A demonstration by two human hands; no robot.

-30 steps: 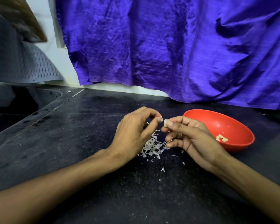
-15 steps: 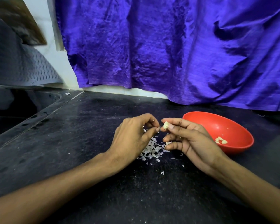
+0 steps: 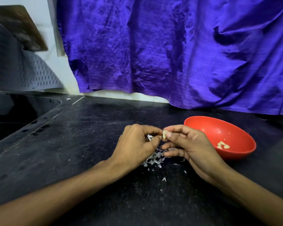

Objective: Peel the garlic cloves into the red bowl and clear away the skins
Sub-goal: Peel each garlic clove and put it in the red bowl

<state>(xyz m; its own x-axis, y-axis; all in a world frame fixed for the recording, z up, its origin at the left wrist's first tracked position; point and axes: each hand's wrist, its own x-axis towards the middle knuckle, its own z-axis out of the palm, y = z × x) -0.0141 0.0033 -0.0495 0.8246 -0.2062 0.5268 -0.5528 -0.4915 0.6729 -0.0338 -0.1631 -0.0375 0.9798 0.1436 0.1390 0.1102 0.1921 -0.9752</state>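
purple cloth (image 3: 170,49) behind a black counter (image 3: 72,152); sink (image 3: 15,115) at left. red bowl (image 3: 219,137) at right holds peeled cloves (image 3: 222,145). right hand (image 3: 189,147) pinches a clove (image 3: 164,134); left hand (image 3: 136,144) pinches at its skin, partly hiding the skins (image 3: 153,159) heaped below. since earlier the hands have closed together and the pinch sits slightly lower.

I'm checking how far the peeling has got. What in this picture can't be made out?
- Head view: skin left on the garlic clove, mostly covered by the right hand and left hand fingertips.
- Extent of the skin pile: partly under both hands.
- Count of peeled cloves in the red bowl: too small.
- Sink: dark, cut by the left edge.
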